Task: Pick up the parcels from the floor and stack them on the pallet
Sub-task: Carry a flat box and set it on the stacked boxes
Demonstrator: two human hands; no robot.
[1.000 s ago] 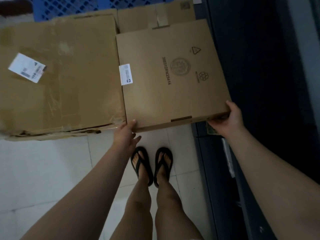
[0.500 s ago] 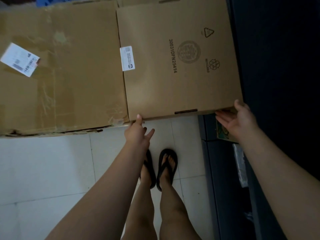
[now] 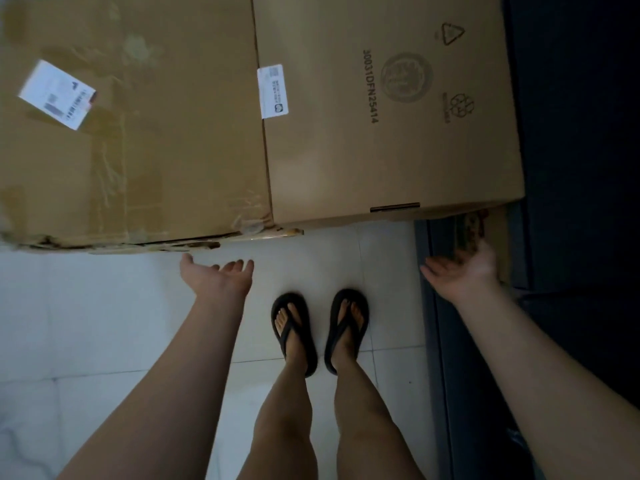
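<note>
While both palms faced up below the stack, the left hand [image 3: 221, 277] and the right hand [image 3: 462, 268] were spread loose, gripping nothing and touching neither box. A printed parcel [image 3: 391, 109] lay flat at the upper right, its long side running away from the person, its near edge overhanging the white tiled floor [image 3: 69, 306]. Pressed against its left side sat a larger, scuffed parcel [image 3: 138, 133] bearing a tilted white label [image 3: 57, 93]. Dark shelving [image 3: 571, 168] flanked the right. Two feet in black sandals [image 3: 318, 332] stood between the arms.
</note>
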